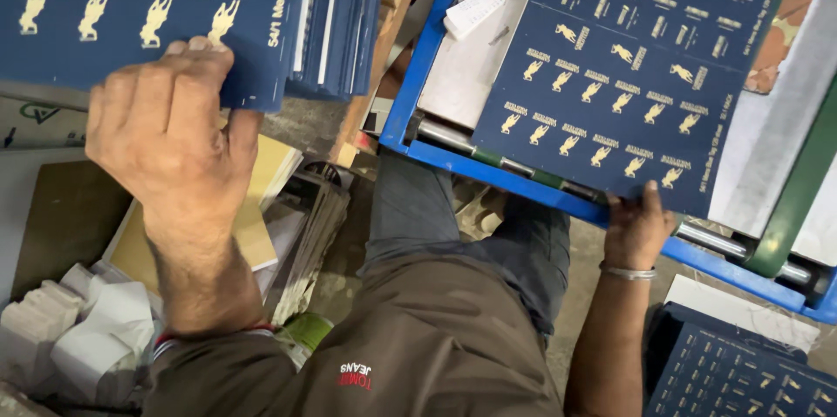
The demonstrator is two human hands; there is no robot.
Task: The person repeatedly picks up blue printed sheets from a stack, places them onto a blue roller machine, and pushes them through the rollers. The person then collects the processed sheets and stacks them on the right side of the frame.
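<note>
My left hand [170, 133] grips the near edge of the top navy sheet [131, 16], printed with gold figures, on a stack at the upper left. My right hand [639, 229], with a metal bangle at the wrist, holds the near edge of another navy printed sheet [628, 68] that lies on the blue-framed machine bed [453, 160]. Both sheets carry rows of small gold emblems.
A stack of navy sheets [344, 16] stands edge-on beside the left pile. A white block [475, 9] lies on the machine's grey plate. More navy sheets [741, 373] sit at the lower right. Yellow and brown boards [253, 234] and white paper scraps [96, 330] lie below left.
</note>
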